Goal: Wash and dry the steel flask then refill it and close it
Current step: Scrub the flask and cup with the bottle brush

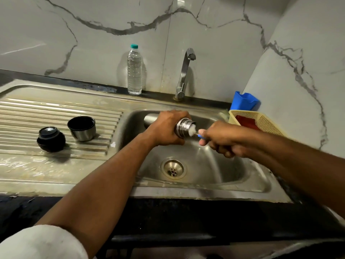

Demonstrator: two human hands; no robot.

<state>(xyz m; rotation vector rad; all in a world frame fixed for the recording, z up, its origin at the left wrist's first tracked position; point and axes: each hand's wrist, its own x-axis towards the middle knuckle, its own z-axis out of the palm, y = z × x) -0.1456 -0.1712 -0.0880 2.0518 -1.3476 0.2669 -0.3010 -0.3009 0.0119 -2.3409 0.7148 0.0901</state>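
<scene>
Nearest, both forearms reached out over the dark table edge to the sink [261, 186], whose basin held only its drain [172, 169]. Over that basin the left hand [166, 128] gripped the steel flask [183, 127], fingers curled round its body just behind the threaded neck. The flask lay nearly level, its long axis running left to right, base toward the back left and open mouth toward the right hand [220, 141]. That hand gripped the blue handle of a bottle brush [193, 131], whose white bristle head sat in the mouth, in line with the axis; by my judgement any further scrubbing stroke runs along that line. What lay inside the flask could not be seen. Farther left, on the ribbed drainboard, stood the black stopper [50, 137] and the cup lid [81, 128], mouth up and apparently empty. Beyond stood a yellow basket [265, 120] holding something red, a blue holder [245, 100], the tap [184, 71] and a capped water bottle [134, 71], nearly full.
</scene>
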